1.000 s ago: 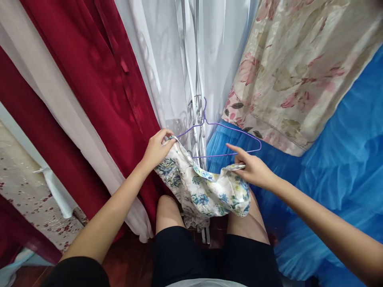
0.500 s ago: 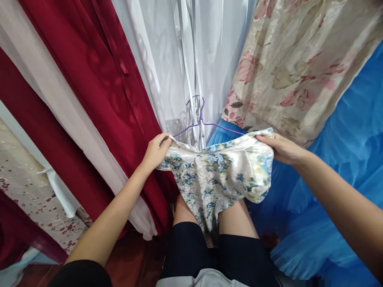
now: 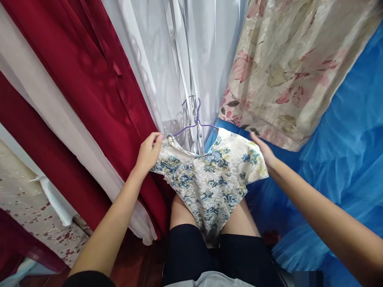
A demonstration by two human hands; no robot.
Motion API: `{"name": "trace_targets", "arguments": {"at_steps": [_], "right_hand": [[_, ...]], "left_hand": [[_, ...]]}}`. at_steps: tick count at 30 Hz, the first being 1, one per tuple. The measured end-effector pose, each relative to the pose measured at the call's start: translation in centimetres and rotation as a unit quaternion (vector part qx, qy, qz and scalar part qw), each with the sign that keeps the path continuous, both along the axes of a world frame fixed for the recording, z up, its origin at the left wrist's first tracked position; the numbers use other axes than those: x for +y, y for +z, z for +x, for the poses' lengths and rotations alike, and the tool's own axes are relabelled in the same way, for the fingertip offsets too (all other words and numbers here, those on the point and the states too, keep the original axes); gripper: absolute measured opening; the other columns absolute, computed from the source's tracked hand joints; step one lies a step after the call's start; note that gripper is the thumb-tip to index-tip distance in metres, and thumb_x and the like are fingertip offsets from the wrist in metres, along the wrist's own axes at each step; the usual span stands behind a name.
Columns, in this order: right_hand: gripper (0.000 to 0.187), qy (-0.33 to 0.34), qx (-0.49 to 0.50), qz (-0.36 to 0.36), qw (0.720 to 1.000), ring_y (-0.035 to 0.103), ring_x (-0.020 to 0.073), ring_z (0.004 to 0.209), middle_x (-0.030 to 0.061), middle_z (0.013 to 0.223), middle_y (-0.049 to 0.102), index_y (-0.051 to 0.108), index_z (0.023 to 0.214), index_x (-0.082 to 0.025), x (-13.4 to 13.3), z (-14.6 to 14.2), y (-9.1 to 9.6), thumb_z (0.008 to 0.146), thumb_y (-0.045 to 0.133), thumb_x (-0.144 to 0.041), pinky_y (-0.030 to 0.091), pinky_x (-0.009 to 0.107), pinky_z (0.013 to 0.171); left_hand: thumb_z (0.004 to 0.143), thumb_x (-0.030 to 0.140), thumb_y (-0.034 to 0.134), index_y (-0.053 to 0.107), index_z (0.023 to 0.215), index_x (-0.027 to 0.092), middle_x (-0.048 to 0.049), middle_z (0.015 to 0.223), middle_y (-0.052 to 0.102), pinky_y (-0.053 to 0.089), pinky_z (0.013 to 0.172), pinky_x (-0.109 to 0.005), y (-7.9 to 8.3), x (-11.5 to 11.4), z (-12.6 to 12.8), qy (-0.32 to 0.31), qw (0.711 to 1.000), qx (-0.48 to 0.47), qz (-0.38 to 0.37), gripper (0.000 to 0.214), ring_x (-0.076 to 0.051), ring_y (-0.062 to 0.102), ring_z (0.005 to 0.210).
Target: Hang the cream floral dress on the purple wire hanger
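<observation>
A cream garment with blue flower print (image 3: 209, 179) hangs spread over a thin purple wire hanger (image 3: 196, 119), whose hook rises among white hanging fabric. My left hand (image 3: 148, 153) is closed on the garment's left shoulder. My right hand (image 3: 263, 151) lies along the right shoulder, fingers stretched out and partly hidden behind the cloth. The garment's lower part drapes down over my knees.
Dark red dresses (image 3: 98, 91) and a pale panel hang at left, sheer white fabric (image 3: 185, 59) in the middle. A beige dress with pink flowers (image 3: 287, 71) and blue tulle (image 3: 344, 151) fill the right. Dark wooden floor (image 3: 131, 263) shows below.
My right hand pulled the bunched right side of the garment up and out over the hanger's right arm. The garment now lies spread across the hanger. The left hand stayed on the left shoulder.
</observation>
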State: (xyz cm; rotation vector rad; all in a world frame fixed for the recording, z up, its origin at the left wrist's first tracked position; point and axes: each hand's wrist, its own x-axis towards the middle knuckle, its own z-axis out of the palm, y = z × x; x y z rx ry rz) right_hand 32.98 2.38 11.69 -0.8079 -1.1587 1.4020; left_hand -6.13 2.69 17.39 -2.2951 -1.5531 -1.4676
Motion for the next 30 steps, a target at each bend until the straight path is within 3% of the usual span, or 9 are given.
{"name": "trace_targets", "arguments": {"at_steps": [1, 3, 6, 8, 13, 19, 22, 26, 30], "right_hand": [[0.067, 0.007, 0.005, -0.009, 1.000, 0.072, 0.0294, 0.085, 0.0110, 0.087, 0.075, 0.072, 0.092, -0.017, -0.4, 0.6, 0.0, 0.086, 0.049, -0.080, 0.058, 0.041, 0.071], [0.064, 0.008, -0.012, 0.004, 1.000, 0.071, 0.0271, 0.074, 0.0084, 0.075, 0.074, 0.072, 0.085, -0.019, -1.5, 1.2, 0.3, 0.081, 0.055, -0.081, 0.055, 0.036, 0.063], [0.039, -0.013, -0.076, 0.074, 0.994, 0.062, 0.0157, 0.057, 0.0014, 0.068, 0.069, 0.071, 0.081, -0.020, -3.2, 0.4, 1.3, 0.079, 0.077, -0.059, 0.047, 0.024, 0.053], [0.033, -0.036, -0.093, 0.106, 0.989, 0.054, 0.0119, 0.051, -0.0005, 0.064, 0.065, 0.070, 0.076, -0.020, -3.9, -0.5, 2.1, 0.078, 0.080, -0.051, 0.041, 0.021, 0.048], [0.030, -0.105, -0.052, 0.113, 0.987, 0.054, 0.0140, 0.052, 0.0005, 0.062, 0.064, 0.071, 0.072, -0.021, -3.8, -1.3, 2.6, 0.077, 0.080, -0.049, 0.042, 0.024, 0.048], [0.022, -0.156, 0.001, 0.095, 0.983, 0.056, 0.0137, 0.052, 0.0027, 0.065, 0.070, 0.075, 0.079, -0.018, -3.5, -1.2, 2.6, 0.076, 0.082, -0.039, 0.043, 0.025, 0.052], [0.021, -0.173, 0.037, 0.072, 0.982, 0.057, 0.0142, 0.051, 0.0047, 0.066, 0.072, 0.076, 0.079, -0.016, -3.5, -1.6, 3.6, 0.075, 0.083, -0.035, 0.045, 0.026, 0.053], [0.020, -0.203, 0.070, 0.040, 0.976, 0.062, 0.0172, 0.056, 0.0057, 0.064, 0.072, 0.076, 0.080, -0.014, -3.4, -1.7, 5.0, 0.073, 0.082, -0.032, 0.046, 0.027, 0.054], [0.022, -0.220, 0.056, 0.023, 0.974, 0.060, 0.0164, 0.053, 0.0050, 0.065, 0.072, 0.075, 0.080, -0.015, -5.2, -0.7, 4.3, 0.072, 0.084, -0.034, 0.046, 0.026, 0.053]], "left_hand": [[0.100, 0.051, 0.043, 0.066, 0.115, 0.019, -0.0076, 0.113, 0.071, 0.047, 0.098, -0.034, -0.7, 0.0, -0.9, 0.010, 1.000, -0.001, -0.007, 0.041, -0.024, 0.065, 0.107], [0.099, 0.051, 0.047, 0.065, 0.117, 0.019, -0.0089, 0.117, 0.069, 0.046, 0.102, -0.037, -1.8, 0.1, -1.8, 0.023, 1.000, 0.009, -0.007, 0.041, -0.024, 0.063, 0.110], [0.097, 0.052, 0.051, 0.059, 0.130, 0.021, -0.0115, 0.132, 0.062, 0.042, 0.109, -0.042, -2.5, -0.3, -1.1, 0.038, 0.998, 0.043, 0.040, 0.046, -0.027, 0.056, 0.124], [0.097, 0.053, 0.051, 0.050, 0.144, 0.025, -0.0123, 0.149, 0.051, 0.033, 0.117, -0.050, -2.4, -0.8, 0.4, 0.057, 0.992, 0.094, 0.066, 0.055, -0.031, 0.045, 0.138], [0.098, 0.056, 0.047, 0.017, 0.162, 0.036, -0.0079, 0.170, 0.016, 0.003, 0.122, -0.067, -2.7, -1.7, 3.8, 0.047, 0.969, 0.231, 0.072, 0.073, -0.037, 0.013, 0.156], [0.095, 0.070, 0.041, 0.014, 0.162, 0.039, -0.0093, 0.171, 0.010, 0.004, 0.118, -0.072, -3.2, -0.9, 4.5, 0.035, 0.968, 0.233, 0.081, 0.079, -0.041, 0.012, 0.155], [0.089, 0.077, 0.043, 0.014, 0.162, 0.036, -0.0118, 0.171, 0.012, 0.004, 0.119, -0.072, -2.5, -0.8, 4.4, 0.037, 0.966, 0.237, 0.095, 0.089, -0.041, 0.015, 0.154], [0.081, 0.082, 0.052, 0.014, 0.163, 0.032, -0.0145, 0.169, 0.017, 0.003, 0.119, -0.071, -0.2, -1.0, 4.7, 0.046, 0.959, 0.257, 0.111, 0.103, -0.044, 0.018, 0.153], [0.080, 0.073, 0.064, 0.019, 0.162, 0.032, -0.0156, 0.165, 0.025, 0.004, 0.117, -0.073, 1.8, -1.0, 5.8, 0.017, 0.948, 0.291, 0.128, 0.102, -0.046, 0.019, 0.151]]}}
